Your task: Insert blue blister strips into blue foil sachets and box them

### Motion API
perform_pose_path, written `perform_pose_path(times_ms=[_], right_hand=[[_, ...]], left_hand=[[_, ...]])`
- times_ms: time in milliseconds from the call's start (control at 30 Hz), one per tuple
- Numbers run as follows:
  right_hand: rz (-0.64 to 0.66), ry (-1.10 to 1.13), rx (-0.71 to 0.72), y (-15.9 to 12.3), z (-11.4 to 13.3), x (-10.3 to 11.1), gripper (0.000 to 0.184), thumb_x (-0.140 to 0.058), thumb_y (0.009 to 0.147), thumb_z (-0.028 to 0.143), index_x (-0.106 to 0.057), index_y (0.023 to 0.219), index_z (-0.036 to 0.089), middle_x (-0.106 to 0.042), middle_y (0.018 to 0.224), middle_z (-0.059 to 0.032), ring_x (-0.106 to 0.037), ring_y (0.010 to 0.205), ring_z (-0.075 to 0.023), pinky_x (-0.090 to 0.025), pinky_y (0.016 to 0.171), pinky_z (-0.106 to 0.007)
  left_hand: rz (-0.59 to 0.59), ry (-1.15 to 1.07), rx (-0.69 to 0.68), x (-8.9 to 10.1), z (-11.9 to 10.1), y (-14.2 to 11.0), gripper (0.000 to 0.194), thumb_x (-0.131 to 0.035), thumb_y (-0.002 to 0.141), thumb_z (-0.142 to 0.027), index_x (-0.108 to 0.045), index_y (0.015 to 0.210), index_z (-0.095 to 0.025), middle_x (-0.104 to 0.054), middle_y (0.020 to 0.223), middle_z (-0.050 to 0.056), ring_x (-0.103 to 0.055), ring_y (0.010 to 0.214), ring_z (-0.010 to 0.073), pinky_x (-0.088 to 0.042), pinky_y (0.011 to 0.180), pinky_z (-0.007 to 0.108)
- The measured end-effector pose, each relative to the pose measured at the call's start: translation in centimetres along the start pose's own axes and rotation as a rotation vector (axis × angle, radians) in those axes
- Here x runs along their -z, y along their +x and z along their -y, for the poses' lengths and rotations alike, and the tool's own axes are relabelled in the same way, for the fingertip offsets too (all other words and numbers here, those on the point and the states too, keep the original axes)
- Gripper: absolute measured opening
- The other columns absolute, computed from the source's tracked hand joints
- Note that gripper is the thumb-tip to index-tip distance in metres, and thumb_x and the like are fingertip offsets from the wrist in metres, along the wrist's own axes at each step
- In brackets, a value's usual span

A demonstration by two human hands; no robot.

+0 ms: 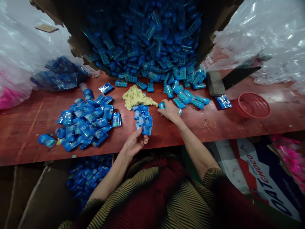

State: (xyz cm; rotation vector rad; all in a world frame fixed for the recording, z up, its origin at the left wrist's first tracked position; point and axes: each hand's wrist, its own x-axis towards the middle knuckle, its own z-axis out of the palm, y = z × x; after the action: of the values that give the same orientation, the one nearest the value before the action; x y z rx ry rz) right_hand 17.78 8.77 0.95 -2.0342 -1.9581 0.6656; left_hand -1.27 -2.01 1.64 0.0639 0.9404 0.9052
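Note:
My left hand (133,143) is closed on a small stack of blue packets (144,121) at the near edge of the red-brown table (28,127). My right hand (169,111) reaches forward, its fingers pinching one small blue packet (162,105) lying on the table. A crumpled yellow cloth (135,97) lies just beyond the stack. To the left is a heap of finished blue packets (83,124). Loose blue items (188,95) spill toward my right hand from a big torn cardboard box (147,41) at the back.
A red mesh basket (252,105) sits at the right, beside a dark block (215,83). Clear plastic bags (267,38) flank the box; one at left holds blue packets (59,74). More blue packets (88,178) fill a box under the table.

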Motion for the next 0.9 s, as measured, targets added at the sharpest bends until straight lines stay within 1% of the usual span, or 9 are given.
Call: perform_pose_path(times_ms=[133,200,233,267,333,433,533,667,900], right_hand=[[-0.114,0.261,0.009,0.2,-1.0,-0.5,0.032,-0.057,0.076,0.034,-0.054,0.104,0.02,-0.061,0.096,-0.0074,-0.058,0.093,-0.0264,-0.045,0.08,-0.04],[-0.168,0.477,-0.01,-0.3,-1.0,-0.4,0.024,-0.058,0.074,0.034,-0.052,0.092,0.02,-0.06,0.083,-0.0032,-0.059,0.08,-0.0211,-0.048,0.073,-0.035],[-0.162,0.605,-0.029,-0.8,-0.9,-0.2,0.023,-0.059,0.073,0.035,-0.05,0.089,0.021,-0.058,0.077,-0.0007,-0.058,0.071,-0.0179,-0.048,0.066,-0.032],[-0.127,0.742,-0.052,-1.5,-0.6,0.0,0.024,-0.059,0.072,0.037,-0.048,0.087,0.022,-0.055,0.071,0.0019,-0.055,0.061,-0.0149,-0.047,0.057,-0.028],[0.01,1.005,-0.105,-3.2,0.1,0.8,0.028,-0.06,0.072,0.041,-0.044,0.087,0.023,-0.05,0.061,0.0064,-0.048,0.047,-0.0107,-0.042,0.042,-0.023],[0.189,1.268,-0.138,-6.0,1.3,1.7,0.033,-0.063,0.069,0.041,-0.045,0.091,0.024,-0.049,0.057,0.0092,-0.048,0.042,-0.0094,-0.044,0.037,-0.022],[0.261,1.356,-0.148,-7.8,2.0,2.1,0.038,-0.066,0.067,0.036,-0.05,0.1,0.024,-0.054,0.062,0.0085,-0.052,0.043,-0.0084,-0.051,0.039,-0.024],[0.275,1.376,-0.185,-8.4,2.2,1.6,0.034,-0.067,0.067,0.033,-0.056,0.097,0.022,-0.058,0.071,0.0062,-0.055,0.044,-0.0072,-0.055,0.041,-0.024],[0.275,1.406,-0.158,-8.8,1.8,1.1,0.035,-0.069,0.066,0.033,-0.047,0.092,0.023,-0.06,0.068,0.0084,-0.063,0.049,-0.0106,-0.055,0.039,-0.022]], left_hand=[[-0.006,-0.007,0.025,0.1,0.0,0.2,0.019,-0.064,0.08,-0.029,-0.054,0.071,-0.016,-0.055,0.051,0.0,-0.051,0.045,0.0105,-0.039,0.04,0.019],[-0.007,-0.003,0.023,0.1,0.0,0.2,0.02,-0.062,0.082,-0.03,-0.054,0.071,-0.015,-0.055,0.051,0.001,-0.051,0.044,0.0105,-0.039,0.04,0.019],[-0.012,-0.001,0.015,0.1,0.1,0.3,0.02,-0.061,0.082,-0.03,-0.054,0.071,-0.015,-0.055,0.051,0.001,-0.051,0.044,0.0105,-0.039,0.04,0.019],[-0.021,0.0,0.004,0.2,0.1,0.3,0.02,-0.06,0.083,-0.03,-0.054,0.071,-0.015,-0.055,0.051,0.001,-0.051,0.044,0.0106,-0.039,0.04,0.019],[-0.045,0.001,-0.026,0.2,0.2,0.4,0.02,-0.06,0.083,-0.031,-0.054,0.071,-0.016,-0.056,0.051,0.001,-0.052,0.044,0.0109,-0.039,0.04,0.019],[-0.062,0.002,-0.09,0.4,0.5,0.6,0.02,-0.064,0.08,-0.032,-0.055,0.071,-0.015,-0.057,0.052,0.001,-0.054,0.046,0.0109,-0.041,0.041,0.019],[-0.036,0.032,-0.18,0.6,0.8,0.8,0.024,-0.07,0.074,-0.035,-0.058,0.073,-0.015,-0.059,0.055,0.0,-0.055,0.048,0.0107,-0.043,0.043,0.02],[0.013,0.137,-0.325,0.9,1.0,0.6,0.034,-0.076,0.065,-0.042,-0.06,0.073,-0.014,-0.061,0.057,0.0,-0.056,0.05,0.0109,-0.045,0.046,0.021],[-0.047,0.235,-0.47,1.3,0.8,0.6,0.038,-0.077,0.06,-0.048,-0.06,0.066,-0.014,-0.059,0.053,0.0,-0.06,0.055,0.0138,-0.048,0.05,0.023]])
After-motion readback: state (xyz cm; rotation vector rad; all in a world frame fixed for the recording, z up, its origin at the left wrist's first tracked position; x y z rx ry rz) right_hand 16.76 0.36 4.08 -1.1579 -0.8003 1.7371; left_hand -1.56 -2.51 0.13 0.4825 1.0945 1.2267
